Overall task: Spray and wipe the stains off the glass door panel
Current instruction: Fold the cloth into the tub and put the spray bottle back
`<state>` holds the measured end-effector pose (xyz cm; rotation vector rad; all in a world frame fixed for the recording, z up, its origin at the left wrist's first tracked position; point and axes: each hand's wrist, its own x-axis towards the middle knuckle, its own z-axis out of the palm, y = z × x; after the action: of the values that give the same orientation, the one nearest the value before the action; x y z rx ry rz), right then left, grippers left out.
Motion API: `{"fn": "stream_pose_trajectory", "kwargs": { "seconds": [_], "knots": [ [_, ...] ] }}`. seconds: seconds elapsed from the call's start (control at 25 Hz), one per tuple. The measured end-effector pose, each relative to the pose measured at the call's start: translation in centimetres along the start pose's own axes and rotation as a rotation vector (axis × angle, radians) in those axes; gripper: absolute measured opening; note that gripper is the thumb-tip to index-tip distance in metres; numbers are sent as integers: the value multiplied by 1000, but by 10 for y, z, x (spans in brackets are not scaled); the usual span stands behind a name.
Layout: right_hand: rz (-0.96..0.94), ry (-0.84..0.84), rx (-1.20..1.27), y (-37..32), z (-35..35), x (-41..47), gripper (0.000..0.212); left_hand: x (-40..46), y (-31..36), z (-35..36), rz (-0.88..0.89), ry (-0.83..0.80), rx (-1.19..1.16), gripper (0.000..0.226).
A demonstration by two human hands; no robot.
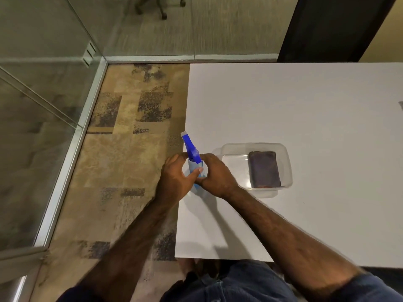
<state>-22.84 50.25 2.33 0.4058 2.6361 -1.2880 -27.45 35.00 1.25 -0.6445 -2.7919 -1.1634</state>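
A spray bottle (192, 152) with a blue trigger head and a pale blue body stands at the left edge of the white table (305, 110). My left hand (174, 179) wraps its body from the left, thumb across the front. My right hand (214, 175) grips it from the right, so most of the body is hidden. The nozzle points up and to the left. A dark folded cloth (264, 168) lies in a clear plastic tray (231, 149) just right of my hands. The glass door panel (32, 131) stands along the left, in a metal frame.
Patterned tan and dark carpet (130, 131) lies between the table and the glass. A metal floor track (72, 153) runs along the glass base. An office chair base (159, 5) shows behind the far glass wall. A dark post (327, 27) rises behind the table.
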Motion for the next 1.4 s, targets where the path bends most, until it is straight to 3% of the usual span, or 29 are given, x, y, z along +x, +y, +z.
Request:
{"fn": "stream_pose_trajectory", "kwargs": {
  "seconds": [0.32, 0.56, 0.8, 1.04, 1.28, 1.4],
  "knots": [
    [-85, 42, 61, 1, -8, 1, 59, 12, 20, -10, -32, -98, 52, 58],
    [-219, 188, 133, -20, -77, -13, 58, 45, 76, -48, 331, 40, 93, 50],
    [-114, 178, 71, -15, -144, -33, 65, 65, 132, -31, 147, -107, -4, 67],
    [-20, 199, 165, 29, -141, -38, 60, 65, 135, 23, 11, -294, -62, 66],
    [32, 142, 133, 73, -115, -27, 59, 47, 114, 61, -99, -338, -38, 63],
    [19, 101, 117, 86, -107, -22, 61, 33, 106, 71, -29, -279, -53, 59]
  ]
}}
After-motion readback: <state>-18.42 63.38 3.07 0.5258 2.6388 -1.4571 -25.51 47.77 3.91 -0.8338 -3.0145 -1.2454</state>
